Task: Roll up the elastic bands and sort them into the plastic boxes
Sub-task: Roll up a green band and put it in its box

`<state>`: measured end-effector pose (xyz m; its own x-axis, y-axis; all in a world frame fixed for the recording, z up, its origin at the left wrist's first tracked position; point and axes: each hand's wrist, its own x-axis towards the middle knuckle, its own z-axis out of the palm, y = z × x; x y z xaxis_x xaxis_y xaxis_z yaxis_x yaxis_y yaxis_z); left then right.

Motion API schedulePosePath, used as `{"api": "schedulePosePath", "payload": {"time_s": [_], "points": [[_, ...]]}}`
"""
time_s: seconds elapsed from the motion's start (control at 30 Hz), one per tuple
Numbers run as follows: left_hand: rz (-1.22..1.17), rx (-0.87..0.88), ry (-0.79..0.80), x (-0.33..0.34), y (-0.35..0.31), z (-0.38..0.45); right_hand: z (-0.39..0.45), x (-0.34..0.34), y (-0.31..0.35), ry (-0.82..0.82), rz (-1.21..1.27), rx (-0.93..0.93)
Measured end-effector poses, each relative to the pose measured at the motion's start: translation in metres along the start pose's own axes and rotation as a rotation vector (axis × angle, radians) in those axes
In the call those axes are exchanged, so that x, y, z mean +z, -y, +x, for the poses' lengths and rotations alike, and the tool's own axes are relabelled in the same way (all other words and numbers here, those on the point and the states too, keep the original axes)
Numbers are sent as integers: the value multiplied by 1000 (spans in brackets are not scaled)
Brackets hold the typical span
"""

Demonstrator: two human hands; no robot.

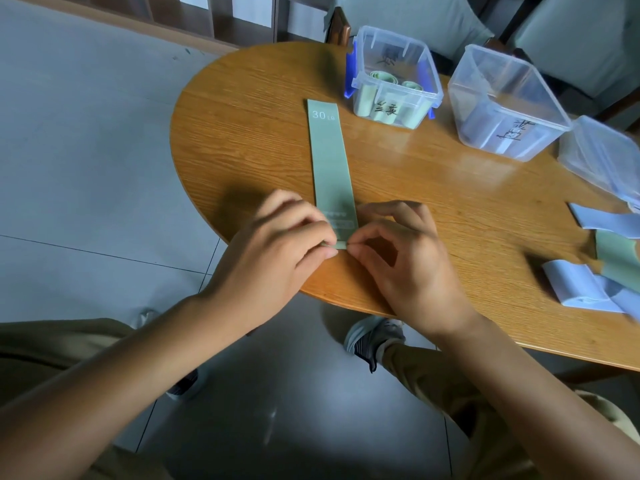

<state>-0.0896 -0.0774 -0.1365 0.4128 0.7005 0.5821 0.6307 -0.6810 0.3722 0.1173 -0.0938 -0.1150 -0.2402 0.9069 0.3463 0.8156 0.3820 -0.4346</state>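
Both the left hand (277, 251) and right hand (398, 251) pinch, seemingly mid-fold, the near end of the flat green "30 LB" elastic band (329, 161), whose long axis runs away toward the far clear plastic box of green rolls (391, 81).

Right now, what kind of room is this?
Probably a living or dining room at home: a round wooden table, cushioned chairs behind it, a tiled floor, and shelving along the wall.
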Motion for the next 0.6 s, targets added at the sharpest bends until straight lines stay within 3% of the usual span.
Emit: {"api": "schedulePosePath", "payload": {"time_s": [0.47,0.6], "points": [[-87,-342,-5,1,-9,16,12,8,13,64,18,241],[-35,-372,-14,4,-10,20,17,14,16,45,-8,273]]}}
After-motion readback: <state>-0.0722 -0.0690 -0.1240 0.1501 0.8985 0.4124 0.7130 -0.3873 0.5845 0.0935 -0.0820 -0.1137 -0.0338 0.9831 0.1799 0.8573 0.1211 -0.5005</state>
